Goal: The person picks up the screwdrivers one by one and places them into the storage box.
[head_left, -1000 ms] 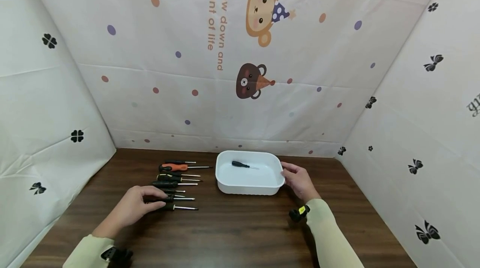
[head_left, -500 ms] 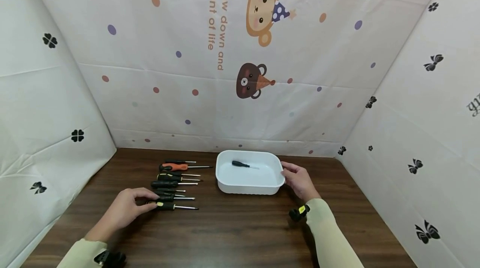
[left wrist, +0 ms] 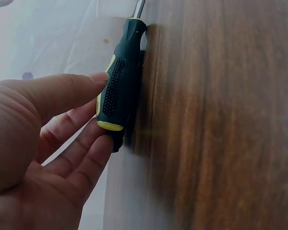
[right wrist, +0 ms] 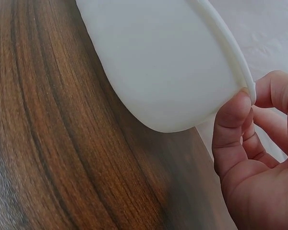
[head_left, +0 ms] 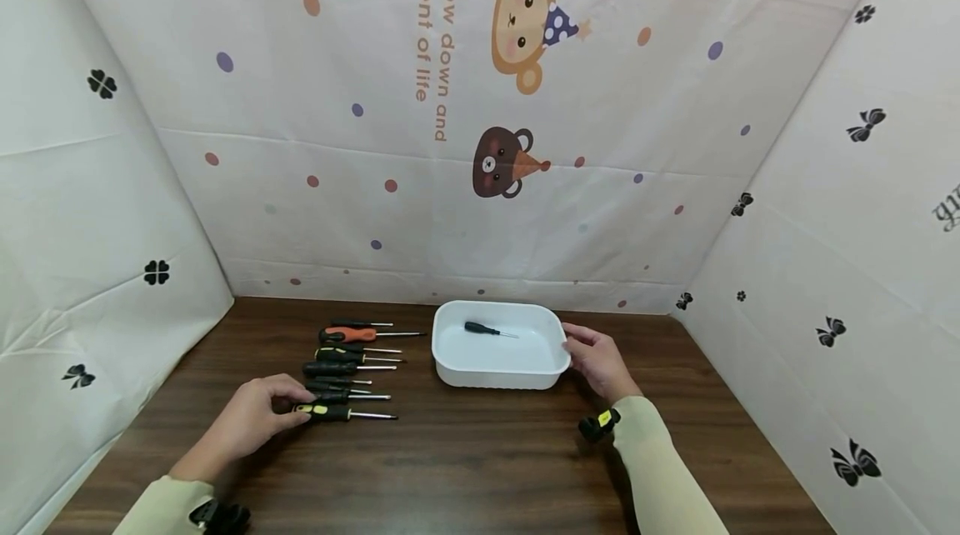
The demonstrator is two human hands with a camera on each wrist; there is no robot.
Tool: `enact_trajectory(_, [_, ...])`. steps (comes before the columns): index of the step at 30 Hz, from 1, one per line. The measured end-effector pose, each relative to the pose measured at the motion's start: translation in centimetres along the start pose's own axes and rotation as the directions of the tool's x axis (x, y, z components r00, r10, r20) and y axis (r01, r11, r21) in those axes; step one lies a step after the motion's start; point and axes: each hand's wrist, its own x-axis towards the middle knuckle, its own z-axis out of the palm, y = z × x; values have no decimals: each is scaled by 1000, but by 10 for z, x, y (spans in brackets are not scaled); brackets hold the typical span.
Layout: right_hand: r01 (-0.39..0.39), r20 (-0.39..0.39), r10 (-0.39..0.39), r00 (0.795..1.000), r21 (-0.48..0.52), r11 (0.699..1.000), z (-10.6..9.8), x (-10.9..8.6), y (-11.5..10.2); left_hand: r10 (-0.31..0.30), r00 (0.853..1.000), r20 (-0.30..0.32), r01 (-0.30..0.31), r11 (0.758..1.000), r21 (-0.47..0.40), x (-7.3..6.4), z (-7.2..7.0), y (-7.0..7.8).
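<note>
My left hand (head_left: 251,417) pinches the handle end of the nearest screwdriver (head_left: 336,413), black with yellow patches and a steel shaft pointing right. In the left wrist view, the thumb lies along one side of the textured screwdriver handle (left wrist: 119,91), with fingers behind and below its yellow-ringed end. At the right, my right hand (head_left: 600,362) grips the short side of a white plastic box (head_left: 491,379). Its thumb and forefinger pinch the box's rim (right wrist: 237,57) in the right wrist view. Inside the box lies a small black screwdriver (head_left: 481,327) with a thin shaft.
Several more screwdrivers lie in a column beyond the left hand, among them an orange-and-black screwdriver (head_left: 351,335) and a black screwdriver (head_left: 332,368). The dark wooden table (head_left: 465,468) meets a patterned white cloth (head_left: 420,227) at the back and sides.
My left hand has drawn back to the left, from over the handles to the nearest screwdriver's end. That handle has turned slightly, showing more yellow. The right hand and box stay put.
</note>
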Motion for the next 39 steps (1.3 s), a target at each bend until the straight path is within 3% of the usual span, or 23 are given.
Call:
enact_trajectory(23, [-1, 16, 2, 1000, -10, 1000, -1, -1, 0, -3, 996, 90, 2, 1000, 20, 4, 2, 11])
enact_trajectory(35, [15, 19, -15, 1000, -1, 1000, -1, -1, 2, 105, 986, 128, -114, 991, 67, 6, 7, 6])
enact_trajectory(39, [10, 17, -11, 1000, 3, 1000, -1, -1, 1, 112, 985, 132, -120, 991, 59, 5, 6, 6])
